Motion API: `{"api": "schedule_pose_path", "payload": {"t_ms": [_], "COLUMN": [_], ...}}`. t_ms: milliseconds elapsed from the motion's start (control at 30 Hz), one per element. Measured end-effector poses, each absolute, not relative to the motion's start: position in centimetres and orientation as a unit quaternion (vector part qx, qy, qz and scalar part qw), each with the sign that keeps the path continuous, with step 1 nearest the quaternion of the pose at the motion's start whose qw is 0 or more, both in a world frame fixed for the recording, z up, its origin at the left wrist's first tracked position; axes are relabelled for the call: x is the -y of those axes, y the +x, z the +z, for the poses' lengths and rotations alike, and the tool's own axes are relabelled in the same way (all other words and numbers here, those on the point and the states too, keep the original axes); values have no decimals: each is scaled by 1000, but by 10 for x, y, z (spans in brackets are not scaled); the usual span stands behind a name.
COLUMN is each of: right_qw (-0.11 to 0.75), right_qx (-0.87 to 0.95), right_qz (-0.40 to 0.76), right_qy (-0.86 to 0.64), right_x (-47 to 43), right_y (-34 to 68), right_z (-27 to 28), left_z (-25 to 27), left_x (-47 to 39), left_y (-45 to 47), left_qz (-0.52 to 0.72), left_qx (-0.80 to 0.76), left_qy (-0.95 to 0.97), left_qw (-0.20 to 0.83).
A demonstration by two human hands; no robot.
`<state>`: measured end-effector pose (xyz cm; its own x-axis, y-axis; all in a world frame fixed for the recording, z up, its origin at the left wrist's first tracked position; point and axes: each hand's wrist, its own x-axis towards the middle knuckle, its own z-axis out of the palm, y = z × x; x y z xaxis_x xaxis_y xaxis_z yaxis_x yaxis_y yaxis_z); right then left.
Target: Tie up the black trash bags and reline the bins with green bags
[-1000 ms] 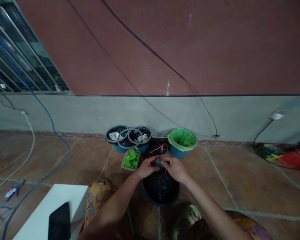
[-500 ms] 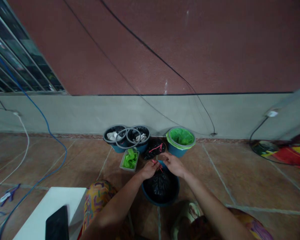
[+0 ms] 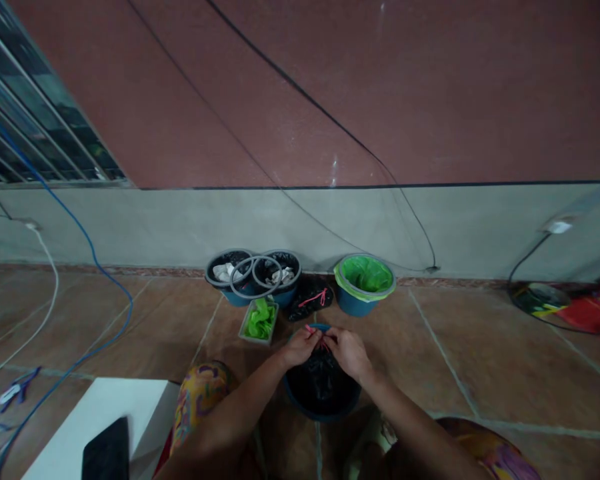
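Observation:
A black garbage bag (image 3: 322,379) sits inside a dark blue bin (image 3: 324,419) between my knees. Its gathered top carries a pink tie string (image 3: 309,328). Closed at the fingertips, my left hand (image 3: 299,347) pinches the string at the bag's neck. My right hand (image 3: 350,353) is pinched on the string from the other side, almost touching the left. The fingers partly hide the string's middle. Just beyond the hands, a full black bag (image 3: 300,308) bound with pink string lies on the floor.
By the wall stand two bins (image 3: 237,297) lined in black, with loose grey rings (image 3: 241,295) across them, and a green-lined bin (image 3: 356,305). A clear tub (image 3: 269,341) holds green bags. To my left are a white box (image 3: 145,393), a phone (image 3: 106,450), scissors (image 3: 23,388) and a blue cable (image 3: 93,250).
My right hand has come down from above the bin's far rim and closed on the string beside my left hand. The left hand has moved slightly lower.

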<state>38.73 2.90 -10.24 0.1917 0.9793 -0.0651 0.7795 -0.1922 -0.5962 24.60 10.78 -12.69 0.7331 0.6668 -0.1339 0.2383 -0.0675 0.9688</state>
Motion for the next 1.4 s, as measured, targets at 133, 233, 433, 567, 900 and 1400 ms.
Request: {"api": "schedule_pose_path", "payload": {"t_ms": [133,233,433,567,900,1400], "right_qw": [176,153,162,263,295,353], "right_qx": [617,624,602,546,458,451], "right_qz": [212,208,242,352,517,551], "right_qy": [-737,-738,-743,-713,-660,-606], "right_x": [-34,-37,-45,-56,-48,-53], "right_y": [393,396,404,413,391,361], "right_z": [-97,-97,-111,-121,-165,-169], "left_z": [-125,-129,-143,-141,-125,-100], "left_x": [-114,-118,-127,-136,-137,-129], "left_y": [249,250,253,260,266,289], "left_qz": [162,156,171,179,213,267], "left_qx": [-319,-314,-329,-341,-329,-325], "left_qy": [716,721,721,695,617,444], "left_qw": [599,598,585,607,683,791]}}
